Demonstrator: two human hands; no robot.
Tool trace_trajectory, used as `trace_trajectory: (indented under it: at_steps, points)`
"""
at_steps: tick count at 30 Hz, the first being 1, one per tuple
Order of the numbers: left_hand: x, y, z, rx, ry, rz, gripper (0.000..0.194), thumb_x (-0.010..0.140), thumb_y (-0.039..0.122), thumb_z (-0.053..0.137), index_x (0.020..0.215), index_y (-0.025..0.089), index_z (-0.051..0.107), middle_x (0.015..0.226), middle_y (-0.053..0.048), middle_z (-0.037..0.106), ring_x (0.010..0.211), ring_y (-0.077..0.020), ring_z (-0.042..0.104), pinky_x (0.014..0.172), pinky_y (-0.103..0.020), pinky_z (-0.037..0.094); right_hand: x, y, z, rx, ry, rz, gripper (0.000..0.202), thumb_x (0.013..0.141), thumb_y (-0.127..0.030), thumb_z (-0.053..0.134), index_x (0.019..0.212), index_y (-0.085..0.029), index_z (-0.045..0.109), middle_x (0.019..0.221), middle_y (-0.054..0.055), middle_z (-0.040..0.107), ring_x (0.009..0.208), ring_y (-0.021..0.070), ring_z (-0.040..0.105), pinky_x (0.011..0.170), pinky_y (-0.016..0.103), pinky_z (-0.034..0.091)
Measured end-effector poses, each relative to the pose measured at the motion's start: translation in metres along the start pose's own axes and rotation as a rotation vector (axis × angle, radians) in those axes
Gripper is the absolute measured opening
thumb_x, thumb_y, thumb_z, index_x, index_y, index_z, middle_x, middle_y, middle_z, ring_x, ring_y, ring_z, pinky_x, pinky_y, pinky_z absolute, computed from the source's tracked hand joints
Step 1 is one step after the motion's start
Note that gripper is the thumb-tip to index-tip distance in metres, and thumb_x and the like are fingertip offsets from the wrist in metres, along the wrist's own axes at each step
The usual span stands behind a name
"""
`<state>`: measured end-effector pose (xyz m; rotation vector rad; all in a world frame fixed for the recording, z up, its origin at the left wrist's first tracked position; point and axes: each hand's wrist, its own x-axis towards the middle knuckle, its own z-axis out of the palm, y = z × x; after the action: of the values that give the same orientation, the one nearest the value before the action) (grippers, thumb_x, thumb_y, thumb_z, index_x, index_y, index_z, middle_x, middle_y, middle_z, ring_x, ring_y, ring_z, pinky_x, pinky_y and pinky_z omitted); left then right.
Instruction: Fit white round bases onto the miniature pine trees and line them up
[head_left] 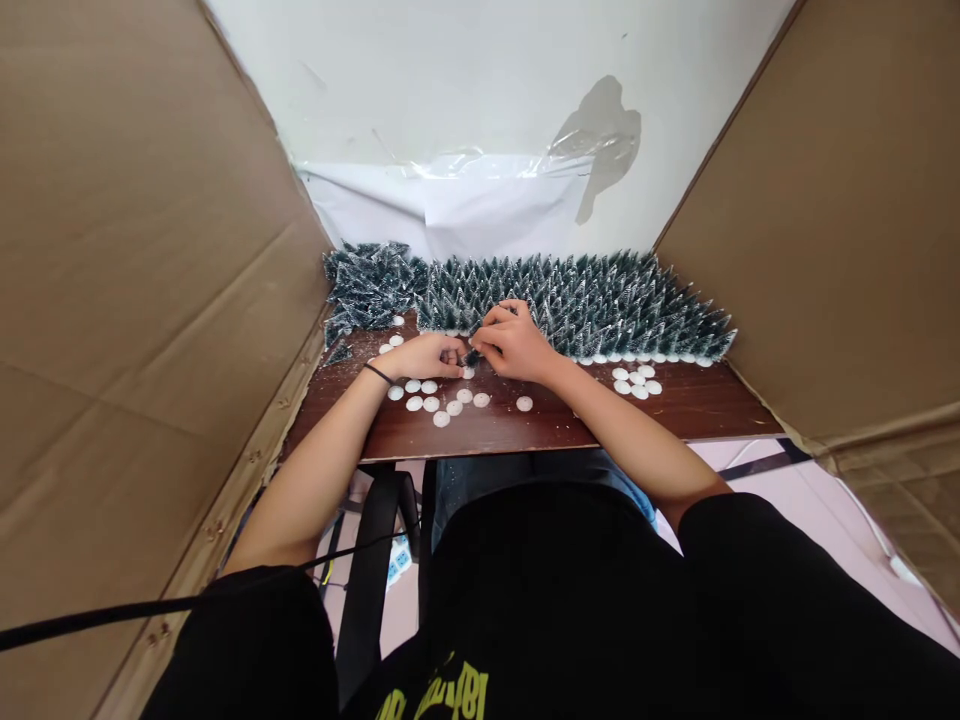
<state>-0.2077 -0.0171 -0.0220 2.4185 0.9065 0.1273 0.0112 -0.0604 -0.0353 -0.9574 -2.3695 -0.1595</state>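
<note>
Both hands meet over the middle of the dark red-brown table. My right hand is closed, its fingertips pinched at a small dark green tree. Beside it on the left, my left hand has its fingers curled near the tree's lower part and a white disc; whether it grips either is hard to see. Behind the hands, many frosted mini trees stand upright in packed rows on white bases. At the back left, a heap of loose trees lies tangled.
Loose white discs lie along the table's front half, with a cluster at the right. Brown covered panels flank the table. A white wall rises behind. A black cable crosses the lower left.
</note>
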Motion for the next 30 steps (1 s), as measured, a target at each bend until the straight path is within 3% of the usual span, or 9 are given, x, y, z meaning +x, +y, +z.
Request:
trace_trajectory:
  at_steps: [11,17,26,30]
  points:
    - [0.002,-0.002,0.002,-0.005,0.004,-0.023,0.031,0.076,0.046,0.068,0.082,0.017,0.062,0.070,0.002,0.061,0.061,-0.0105,0.051,0.060,-0.022,0.036,0.000,0.000,0.005,-0.015,-0.001,-0.035,0.026,0.095,-0.019,0.049,0.090,-0.022,0.074,0.087,0.006,0.072,0.098,0.0217,0.055,0.106,0.048,0.025]
    - [0.004,-0.006,0.002,0.028,0.000,-0.040,0.029,0.074,0.044,0.068,0.083,0.016,0.063,0.070,0.001,0.062,0.061,-0.0120,0.050,0.060,-0.024,0.035,0.000,-0.004,0.007,-0.033,-0.036,-0.124,0.028,0.097,-0.016,0.046,0.099,-0.024,0.073,0.088,0.005,0.074,0.104,0.0226,0.053,0.105,0.049,0.026]
    - [0.007,0.004,0.011,0.056,0.094,-0.079,0.019,0.076,0.034,0.065,0.071,0.018,0.058,0.065,0.002,0.058,0.058,-0.0114,0.048,0.060,-0.024,0.033,0.003,-0.002,-0.003,-0.128,-0.044,-0.151,0.032,0.090,-0.007,0.046,0.088,-0.024,0.073,0.075,0.004,0.070,0.097,0.0238,0.048,0.104,0.050,0.024]
    - [0.009,0.010,0.015,0.143,0.142,-0.127,0.025,0.079,0.041,0.064,0.069,0.018,0.059,0.064,0.002,0.059,0.057,-0.0117,0.048,0.059,-0.024,0.031,0.001,0.004,-0.005,-0.148,-0.044,-0.137,0.032,0.089,-0.006,0.045,0.083,-0.022,0.072,0.075,0.004,0.070,0.096,0.0233,0.048,0.105,0.050,0.021]
